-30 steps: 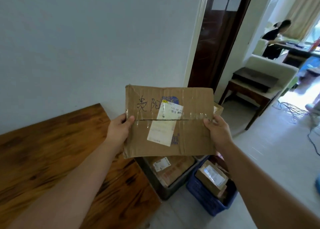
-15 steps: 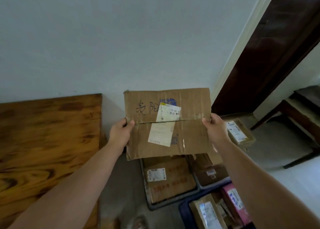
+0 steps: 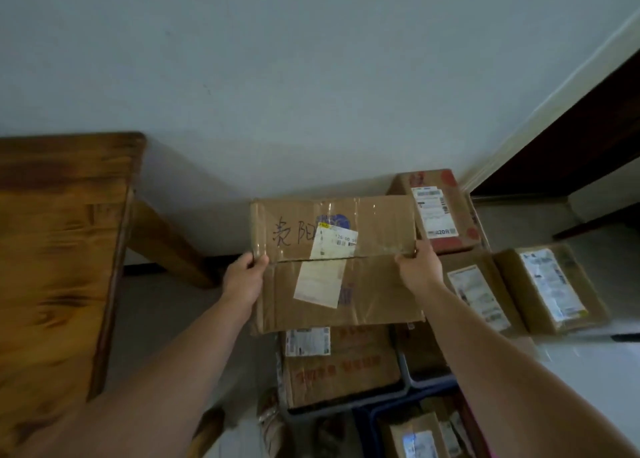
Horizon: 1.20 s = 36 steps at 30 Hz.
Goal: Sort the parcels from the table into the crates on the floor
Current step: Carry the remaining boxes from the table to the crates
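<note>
I hold a flat brown cardboard parcel (image 3: 374, 284) with handwritten characters and a white label, out in front of me above the floor crates. My left hand (image 3: 244, 277) grips its left edge and my right hand (image 3: 420, 267) grips its right edge, thumbs on the front face. Below it a grey crate (image 3: 349, 411) holds a cardboard box (image 3: 343, 367) with red print. A blue crate (image 3: 367, 414) at the bottom right holds several small parcels (image 3: 419, 438). The wooden table (image 3: 59, 249) is at the left.
Several labelled cardboard boxes lie on the floor to the right: one by the wall (image 3: 440, 211), two more (image 3: 479, 294) (image 3: 550, 284) beside it. A dark door frame (image 3: 568, 135) stands at the far right. The white wall (image 3: 277, 76) fills the background.
The view has tilted down toward the floor. The parcel, still held in both hands, has come lower over the grey crate, and more boxes on the right floor have come into sight.
</note>
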Each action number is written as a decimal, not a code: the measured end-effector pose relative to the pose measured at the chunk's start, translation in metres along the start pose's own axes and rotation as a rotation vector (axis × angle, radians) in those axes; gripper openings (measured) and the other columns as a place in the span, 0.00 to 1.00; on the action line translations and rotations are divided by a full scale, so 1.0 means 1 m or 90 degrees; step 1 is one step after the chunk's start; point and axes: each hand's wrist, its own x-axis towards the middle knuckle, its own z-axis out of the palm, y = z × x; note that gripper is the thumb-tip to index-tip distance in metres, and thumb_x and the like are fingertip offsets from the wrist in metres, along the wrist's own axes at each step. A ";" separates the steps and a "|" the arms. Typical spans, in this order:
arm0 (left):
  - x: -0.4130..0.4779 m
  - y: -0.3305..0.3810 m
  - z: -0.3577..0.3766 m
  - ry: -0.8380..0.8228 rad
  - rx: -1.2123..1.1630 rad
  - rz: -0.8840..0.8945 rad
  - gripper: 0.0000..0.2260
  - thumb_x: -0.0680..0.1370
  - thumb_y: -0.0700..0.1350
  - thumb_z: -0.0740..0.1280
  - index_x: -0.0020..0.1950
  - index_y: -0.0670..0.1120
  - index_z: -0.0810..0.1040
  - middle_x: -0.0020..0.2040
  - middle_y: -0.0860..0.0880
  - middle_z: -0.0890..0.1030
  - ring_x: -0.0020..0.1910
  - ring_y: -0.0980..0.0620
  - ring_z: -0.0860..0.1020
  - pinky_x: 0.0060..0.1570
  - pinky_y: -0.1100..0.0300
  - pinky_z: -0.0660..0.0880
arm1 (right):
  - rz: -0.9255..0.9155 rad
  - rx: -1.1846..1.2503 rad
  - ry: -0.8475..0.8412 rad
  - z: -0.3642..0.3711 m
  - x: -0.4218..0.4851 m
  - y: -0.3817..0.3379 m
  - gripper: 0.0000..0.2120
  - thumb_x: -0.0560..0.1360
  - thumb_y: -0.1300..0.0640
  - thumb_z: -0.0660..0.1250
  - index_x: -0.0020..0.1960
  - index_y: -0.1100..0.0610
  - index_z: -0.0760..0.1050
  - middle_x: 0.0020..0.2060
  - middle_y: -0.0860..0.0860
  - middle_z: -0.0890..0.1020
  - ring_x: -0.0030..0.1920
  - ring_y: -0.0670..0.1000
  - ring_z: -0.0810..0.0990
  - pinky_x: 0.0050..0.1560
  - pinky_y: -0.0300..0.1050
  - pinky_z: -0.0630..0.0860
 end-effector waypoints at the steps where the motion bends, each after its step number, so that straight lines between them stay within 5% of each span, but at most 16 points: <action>1: 0.013 -0.011 0.010 0.005 -0.005 -0.010 0.07 0.81 0.49 0.60 0.53 0.52 0.77 0.45 0.52 0.78 0.45 0.53 0.76 0.40 0.56 0.72 | 0.013 -0.010 -0.013 0.012 0.014 0.009 0.17 0.78 0.59 0.62 0.66 0.58 0.67 0.53 0.54 0.77 0.49 0.53 0.75 0.46 0.48 0.72; 12: 0.116 -0.117 0.093 0.047 -0.055 -0.117 0.07 0.81 0.47 0.60 0.52 0.48 0.76 0.44 0.48 0.80 0.42 0.49 0.78 0.45 0.54 0.76 | 0.037 -0.165 -0.080 0.116 0.123 0.074 0.30 0.75 0.58 0.69 0.71 0.59 0.59 0.65 0.59 0.72 0.63 0.61 0.73 0.58 0.53 0.73; 16: 0.144 -0.140 0.111 0.067 -0.042 -0.111 0.06 0.81 0.46 0.60 0.50 0.48 0.76 0.39 0.52 0.78 0.36 0.57 0.76 0.32 0.64 0.70 | 0.022 -0.189 -0.075 0.138 0.152 0.092 0.29 0.74 0.59 0.70 0.70 0.61 0.61 0.64 0.60 0.72 0.63 0.61 0.73 0.56 0.51 0.73; 22: 0.175 -0.174 0.111 0.051 0.025 -0.163 0.10 0.81 0.52 0.59 0.55 0.49 0.77 0.50 0.46 0.80 0.49 0.45 0.78 0.53 0.50 0.75 | -0.001 -0.201 -0.114 0.169 0.173 0.118 0.26 0.75 0.62 0.69 0.69 0.61 0.63 0.64 0.60 0.73 0.64 0.61 0.73 0.59 0.53 0.73; 36: 0.219 -0.201 0.126 0.044 0.128 -0.104 0.12 0.80 0.47 0.61 0.58 0.44 0.78 0.53 0.43 0.80 0.51 0.45 0.77 0.47 0.58 0.71 | 0.023 -0.226 -0.143 0.203 0.215 0.146 0.19 0.76 0.62 0.66 0.66 0.62 0.68 0.62 0.61 0.76 0.62 0.61 0.74 0.57 0.46 0.71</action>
